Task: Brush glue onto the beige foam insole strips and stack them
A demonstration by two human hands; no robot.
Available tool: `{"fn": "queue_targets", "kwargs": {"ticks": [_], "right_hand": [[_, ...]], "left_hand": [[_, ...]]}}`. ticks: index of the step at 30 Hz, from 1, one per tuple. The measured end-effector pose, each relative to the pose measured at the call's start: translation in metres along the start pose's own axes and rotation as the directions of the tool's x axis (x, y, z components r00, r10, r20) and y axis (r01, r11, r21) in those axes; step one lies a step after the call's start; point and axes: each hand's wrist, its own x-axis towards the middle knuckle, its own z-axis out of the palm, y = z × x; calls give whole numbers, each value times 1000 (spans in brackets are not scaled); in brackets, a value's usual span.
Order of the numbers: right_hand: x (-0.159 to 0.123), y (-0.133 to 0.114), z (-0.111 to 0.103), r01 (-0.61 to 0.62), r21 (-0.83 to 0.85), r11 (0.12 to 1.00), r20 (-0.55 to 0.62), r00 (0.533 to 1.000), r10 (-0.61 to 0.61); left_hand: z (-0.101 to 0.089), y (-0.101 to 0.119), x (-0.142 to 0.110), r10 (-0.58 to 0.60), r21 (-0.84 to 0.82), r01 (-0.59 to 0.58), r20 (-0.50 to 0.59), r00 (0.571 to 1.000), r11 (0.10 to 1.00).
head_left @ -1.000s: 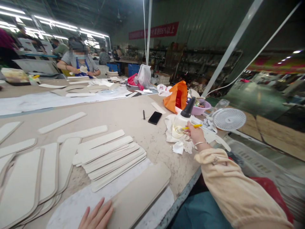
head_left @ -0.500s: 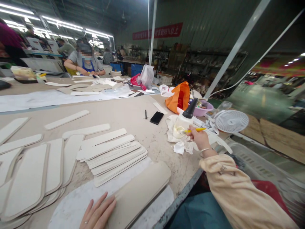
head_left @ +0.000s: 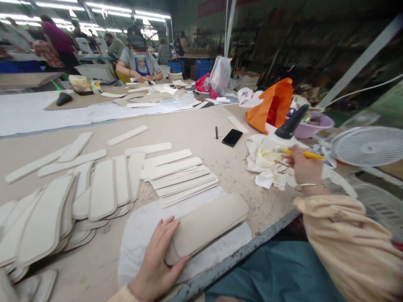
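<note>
My left hand (head_left: pixel 159 260) rests on the near end of a stack of long beige panels (head_left: pixel 208 226), fingers wrapped round its end. The stack lies on a white sheet (head_left: pixel 138 235) at the table's front edge. My right hand (head_left: pixel 302 167) pinches a yellow-handled brush (head_left: pixel 304 154), its tip at a white glue pot (head_left: pixel 267 157) that sits on crumpled white rags (head_left: pixel 270 180). A black-capped squeeze bottle (head_left: pixel 291 123) stands just behind the pot.
Several narrow beige strips (head_left: pixel 179 176) are piled mid-table, wider rounded panels (head_left: pixel 63 205) fan out at the left. A black phone (head_left: pixel 232 137), a pen (head_left: pixel 216 132), an orange bag (head_left: pixel 270 105), a purple bowl (head_left: pixel 321 123) and a white fan (head_left: pixel 368 147) lie to the right. Other people work at far tables.
The view has swung left and down. My left hand has gone from lying flat beside the panel stack to gripping its end. My right hand stays at the glue pot with the brush.
</note>
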Motion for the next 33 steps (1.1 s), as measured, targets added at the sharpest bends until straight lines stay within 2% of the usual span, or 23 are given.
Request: {"fn": "queue_targets", "kwargs": {"ticks": [2, 4, 6, 9, 11, 13, 16, 19, 22, 28, 33], "right_hand": [[-12, -6, -6, -84, 181, 980, -27, 996, 91], [-37, -15, -13, -140, 388, 911, -31, 986, 164], [-74, -28, -18, -216, 509, 833, 61, 975, 216], [-144, -51, -20, -404, 513, 757, 321, 908, 267], [-189, -66, -14, -520, 415, 747, 491, 819, 297], [-225, -79, -2, -560, 356, 749, 563, 767, 306], [-259, -91, 19, -603, 261, 754, 679, 670, 300], [-275, -96, 34, -601, 176, 780, 750, 594, 289], [-281, -98, 42, -568, 139, 811, 771, 577, 271], [-279, -96, 47, -492, 54, 869, 767, 578, 279], [-262, -86, 41, -492, 70, 868, 696, 647, 311]], "left_hand": [[-1, 2, 0, -37, -27, 38, 16, 999, 999], [-1, 2, -1, -65, -62, 67, 25, 998, 996], [-1, 4, -1, -81, -92, 83, 27, 996, 992], [-2, 5, -1, -95, -114, 98, 28, 995, 989], [-3, 5, 0, -96, -119, 98, 28, 995, 988], [-2, 5, 0, -95, -119, 98, 30, 995, 988], [-2, 5, -1, -92, -120, 94, 22, 996, 988], [-2, 5, -1, -89, -133, 90, 14, 996, 987], [-2, 6, -1, -96, -139, 97, 12, 995, 986], [-2, 6, -2, -88, -118, 89, 9, 996, 989], [-2, 5, -1, -80, -92, 82, 18, 997, 992]]}}
